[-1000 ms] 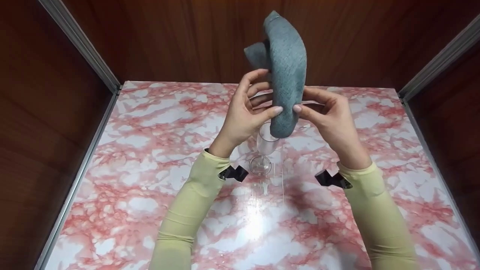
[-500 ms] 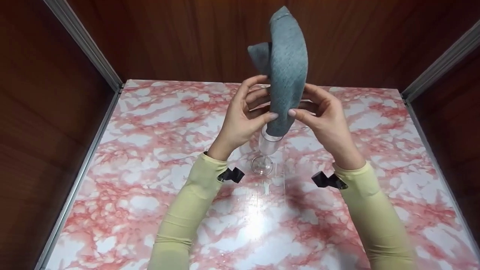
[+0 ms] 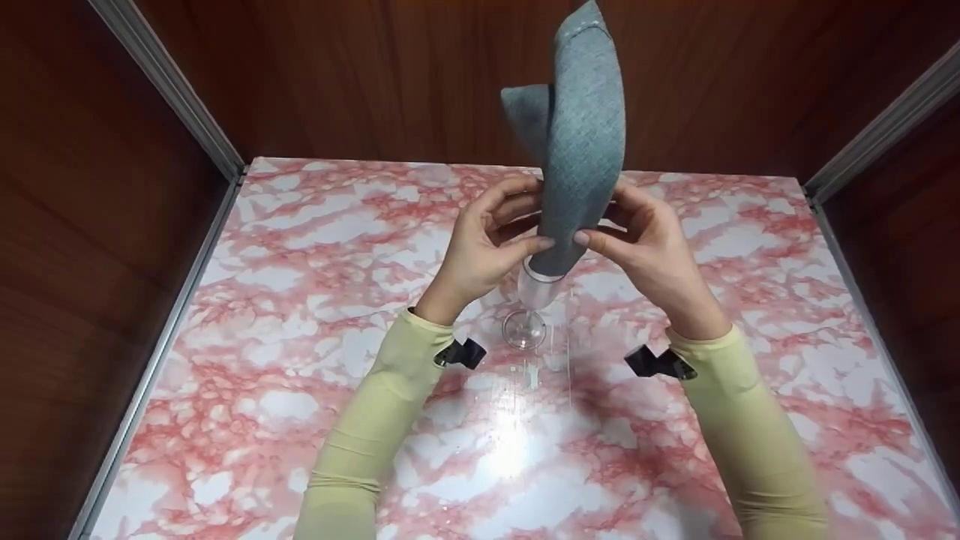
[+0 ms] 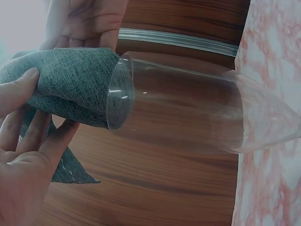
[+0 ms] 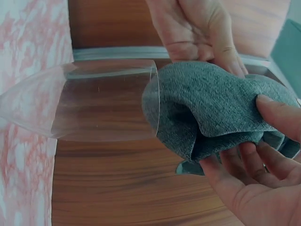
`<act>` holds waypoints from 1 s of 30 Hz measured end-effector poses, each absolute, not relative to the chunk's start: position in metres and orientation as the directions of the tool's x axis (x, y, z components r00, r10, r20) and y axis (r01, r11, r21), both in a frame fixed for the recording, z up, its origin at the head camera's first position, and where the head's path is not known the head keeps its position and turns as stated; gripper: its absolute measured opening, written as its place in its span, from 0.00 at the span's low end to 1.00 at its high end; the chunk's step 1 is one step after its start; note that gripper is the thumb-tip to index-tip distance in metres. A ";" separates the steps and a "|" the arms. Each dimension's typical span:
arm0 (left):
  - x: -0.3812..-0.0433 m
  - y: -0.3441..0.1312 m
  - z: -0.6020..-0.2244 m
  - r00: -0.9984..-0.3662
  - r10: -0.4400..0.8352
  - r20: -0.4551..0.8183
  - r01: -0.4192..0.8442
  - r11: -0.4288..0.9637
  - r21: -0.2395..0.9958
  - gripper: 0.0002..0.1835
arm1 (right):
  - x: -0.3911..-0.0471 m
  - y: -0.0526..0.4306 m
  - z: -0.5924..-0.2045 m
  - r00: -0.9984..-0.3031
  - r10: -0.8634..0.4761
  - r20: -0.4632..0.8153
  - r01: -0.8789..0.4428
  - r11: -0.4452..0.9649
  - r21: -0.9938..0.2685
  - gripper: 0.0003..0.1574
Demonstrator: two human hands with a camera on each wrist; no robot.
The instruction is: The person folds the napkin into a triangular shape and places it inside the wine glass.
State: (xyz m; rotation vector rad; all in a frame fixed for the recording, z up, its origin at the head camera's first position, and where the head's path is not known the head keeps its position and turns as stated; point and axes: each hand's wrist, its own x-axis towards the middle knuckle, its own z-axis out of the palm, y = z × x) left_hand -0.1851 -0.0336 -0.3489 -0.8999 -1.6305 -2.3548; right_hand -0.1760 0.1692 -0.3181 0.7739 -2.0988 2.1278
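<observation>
A grey-green folded cloth napkin stands upright between both hands, its pointed tips upward. My left hand grips its lower part from the left, thumb in front and fingers behind. From the right, my right hand holds it the same way. Below them a clear stemmed glass stands on the table. In the left wrist view the napkin's rolled lower end sits just inside the rim of the glass. The right wrist view shows the napkin's open fold at the mouth of the glass.
The table has a red and white marbled top. A dark wood panel rises behind it, with more panels and metal edge strips at the sides. Small black cameras are worn at both wrists.
Both hands have lowered slightly, and the napkin's bottom end has come down from above the glass to its mouth. The upper part of the napkin now leans a little to the right.
</observation>
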 end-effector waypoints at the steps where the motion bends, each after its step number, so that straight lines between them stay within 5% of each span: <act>1: -0.185 -0.034 -0.350 -0.809 0.216 0.547 0.435 -0.406 0.804 0.30 | -0.176 0.169 -0.319 -0.872 -0.311 0.378 -0.374 -0.075 -0.924 0.30; 12: -0.182 -0.039 -0.357 -0.835 0.230 0.500 0.417 -0.326 0.848 0.35 | -0.175 0.166 -0.325 -0.854 -0.351 0.384 -0.392 -0.049 -0.919 0.35; 20: -0.181 -0.040 -0.357 -0.828 0.222 0.514 0.444 -0.301 0.844 0.31 | -0.166 0.167 -0.332 -0.894 -0.263 0.361 -0.388 0.058 -0.920 0.34; 30: -0.181 -0.041 -0.362 -0.815 0.206 0.542 0.479 -0.288 0.829 0.30 | -0.167 0.165 -0.344 -0.894 -0.257 0.367 -0.364 -0.063 -0.929 0.29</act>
